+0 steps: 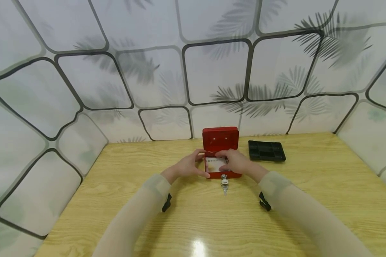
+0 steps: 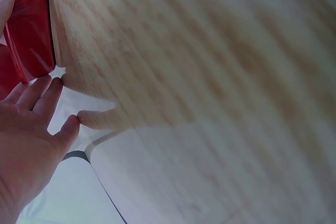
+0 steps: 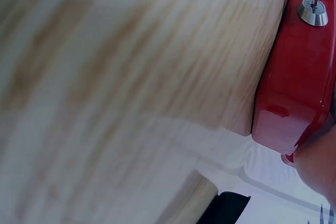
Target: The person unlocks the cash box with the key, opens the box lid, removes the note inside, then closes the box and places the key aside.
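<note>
A red cash box (image 1: 225, 175) stands with its lid (image 1: 220, 139) raised. A pale printed paper (image 1: 213, 164), possibly a stack, lies inside it. My left hand (image 1: 190, 164) is at the box's left side, thumb by the front corner and other fingers towards the back; in the left wrist view, its fingers touch the red wall (image 2: 32, 35). My right hand (image 1: 236, 160) reaches into the box from the right. Its thumb and fingers hold the paper's right part across its width, covering that end. Keys (image 1: 224, 185) hang from the front lock (image 3: 313, 11).
A black compartment tray (image 1: 266, 151) lies on the wooden table (image 1: 212, 217), right of the box. A patterned, pale fabric wall (image 1: 217, 71) rises behind the table's back edge and curves round at both sides.
</note>
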Tool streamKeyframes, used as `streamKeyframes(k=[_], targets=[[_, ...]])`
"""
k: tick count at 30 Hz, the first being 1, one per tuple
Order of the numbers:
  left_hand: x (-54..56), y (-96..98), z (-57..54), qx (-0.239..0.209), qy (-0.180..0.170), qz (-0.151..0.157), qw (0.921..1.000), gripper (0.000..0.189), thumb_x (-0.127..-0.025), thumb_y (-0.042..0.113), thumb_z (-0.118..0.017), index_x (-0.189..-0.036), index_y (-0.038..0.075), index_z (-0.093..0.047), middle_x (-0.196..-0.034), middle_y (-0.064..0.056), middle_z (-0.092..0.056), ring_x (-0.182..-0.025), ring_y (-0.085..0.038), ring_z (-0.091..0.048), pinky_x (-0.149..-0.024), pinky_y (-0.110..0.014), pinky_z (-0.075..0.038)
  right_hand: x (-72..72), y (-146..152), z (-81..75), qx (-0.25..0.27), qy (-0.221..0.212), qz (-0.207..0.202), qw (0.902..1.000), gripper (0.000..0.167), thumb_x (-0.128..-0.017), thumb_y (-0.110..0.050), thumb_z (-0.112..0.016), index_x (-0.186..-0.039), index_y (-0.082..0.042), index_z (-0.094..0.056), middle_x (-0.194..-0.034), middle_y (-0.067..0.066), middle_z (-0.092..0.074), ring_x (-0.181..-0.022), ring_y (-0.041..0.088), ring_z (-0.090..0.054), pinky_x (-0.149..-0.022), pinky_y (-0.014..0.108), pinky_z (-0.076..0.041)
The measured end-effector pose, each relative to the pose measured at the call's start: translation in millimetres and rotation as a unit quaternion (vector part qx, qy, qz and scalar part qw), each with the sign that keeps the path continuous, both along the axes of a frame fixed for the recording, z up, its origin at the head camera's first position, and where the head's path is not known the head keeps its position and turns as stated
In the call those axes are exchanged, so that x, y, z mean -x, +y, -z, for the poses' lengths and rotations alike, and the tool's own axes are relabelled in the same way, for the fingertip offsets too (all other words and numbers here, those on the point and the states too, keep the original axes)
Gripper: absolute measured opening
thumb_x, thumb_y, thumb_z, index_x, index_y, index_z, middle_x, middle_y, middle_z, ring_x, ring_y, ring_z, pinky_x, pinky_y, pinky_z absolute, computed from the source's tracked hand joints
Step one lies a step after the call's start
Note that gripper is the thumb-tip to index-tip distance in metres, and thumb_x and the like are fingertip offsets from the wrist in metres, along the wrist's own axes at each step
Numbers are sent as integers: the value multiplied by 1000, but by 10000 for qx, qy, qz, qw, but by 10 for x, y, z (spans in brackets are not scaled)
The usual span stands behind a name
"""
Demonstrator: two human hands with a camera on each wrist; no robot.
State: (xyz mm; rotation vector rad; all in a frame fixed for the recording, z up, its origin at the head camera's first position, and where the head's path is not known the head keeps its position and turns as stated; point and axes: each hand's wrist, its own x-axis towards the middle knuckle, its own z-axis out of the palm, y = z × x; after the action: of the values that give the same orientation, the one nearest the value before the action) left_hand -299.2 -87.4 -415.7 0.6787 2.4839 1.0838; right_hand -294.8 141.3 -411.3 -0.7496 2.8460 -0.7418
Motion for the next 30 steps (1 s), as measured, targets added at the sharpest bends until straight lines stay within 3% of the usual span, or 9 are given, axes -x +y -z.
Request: streamKeyframes(k=[9,25,30], targets=[[3,-3,11,-21,50,25,10000,88,-77,31,-85,-145,17,-31,-150,-13,-39,-139,-23,-34,-114,-45,-20,10,16,12,287,87,10,9995,45,-83,-15,-79,-122,-2,-61,-103,7,-67,-96,24,-62,-88,44,-49],[-19,-2,-20,22,-73,-27,10000,89,-77,33,-84,-147,19,-30,-152,-13,-37,-140,-24,-33,-114,-46,-20,-19,20,6,368,215,-31,9991,35,-87,-19,-75,-117,-4,-65,-98,4,-58,-91,22,-58,-83,40,-50],[-27,-1,-23,15,-33,15,10000,89,-78,32,-83,-147,17,-29,-151,-14,-37,-139,-25,-35,-114,-45,-22,-16,9,5,581,179,96,9981,27,-88,-20,-75,-109,-5,-68,-95,3,-56,-86,21,-57,-80,40,-50]])
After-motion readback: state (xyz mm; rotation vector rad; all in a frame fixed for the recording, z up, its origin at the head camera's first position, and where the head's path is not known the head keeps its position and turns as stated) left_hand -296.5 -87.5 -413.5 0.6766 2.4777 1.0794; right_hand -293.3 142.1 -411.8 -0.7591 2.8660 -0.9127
